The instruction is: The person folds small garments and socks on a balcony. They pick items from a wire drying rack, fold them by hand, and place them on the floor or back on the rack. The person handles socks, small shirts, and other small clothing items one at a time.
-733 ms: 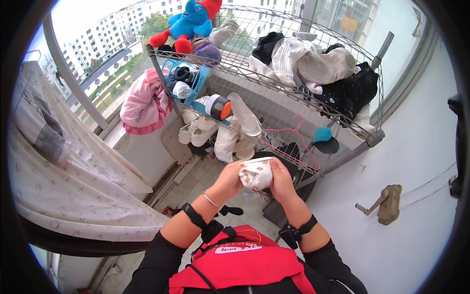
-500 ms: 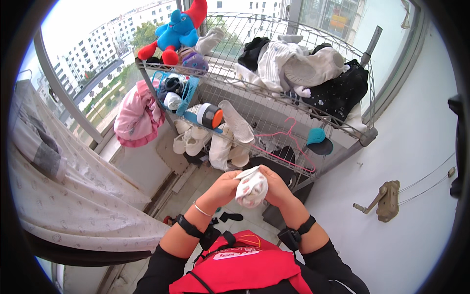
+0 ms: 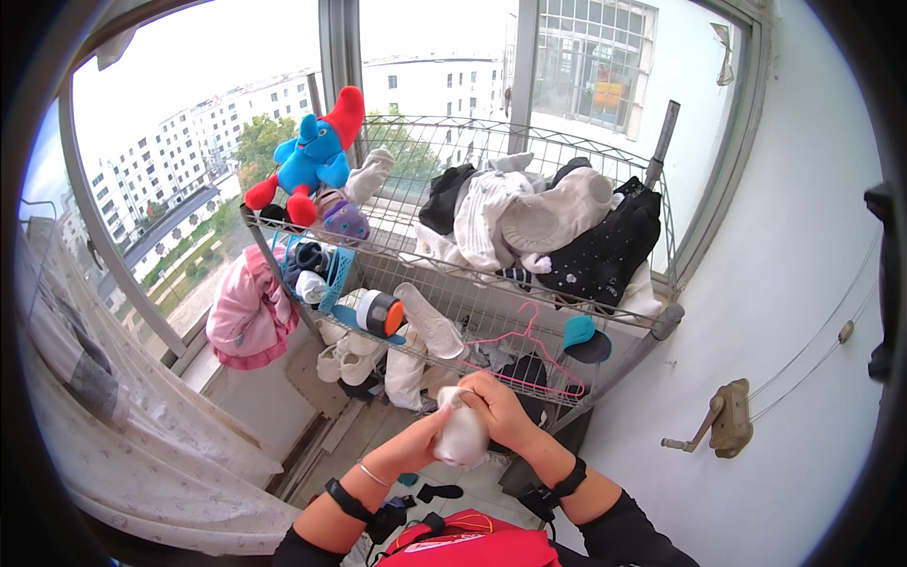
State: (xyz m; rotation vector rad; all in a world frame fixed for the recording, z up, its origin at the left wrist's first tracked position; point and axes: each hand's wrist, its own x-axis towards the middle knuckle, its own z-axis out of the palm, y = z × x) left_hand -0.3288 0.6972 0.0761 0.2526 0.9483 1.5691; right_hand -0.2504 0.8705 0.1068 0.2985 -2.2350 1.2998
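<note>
Between my hands is a white balled sock (image 3: 462, 440), smooth and rounded at its lower end, its upper end bunched. My left hand (image 3: 427, 442) is closed against its left side. My right hand (image 3: 497, 404) pinches the upper right end with thumb and fingers. Both hands are in front of the wire rack (image 3: 652, 326), below its lower shelf. A black sock (image 3: 440, 492) lies on the floor beyond my lap.
The rack's top holds a blue and red plush toy (image 3: 321, 156) and a heap of clothes (image 3: 557, 222). Lower down are a blue basket (image 3: 337, 279), white shoes (image 3: 351, 364), a pink hanger (image 3: 529, 350) and a teal cap (image 3: 586, 338). A curtain (image 3: 142, 425) hangs left; a wall crank (image 3: 727, 420) is right.
My view has tilted up, so the rack sits lower in the picture. My right hand has shifted over the top of the sock, whose patterned side now shows less.
</note>
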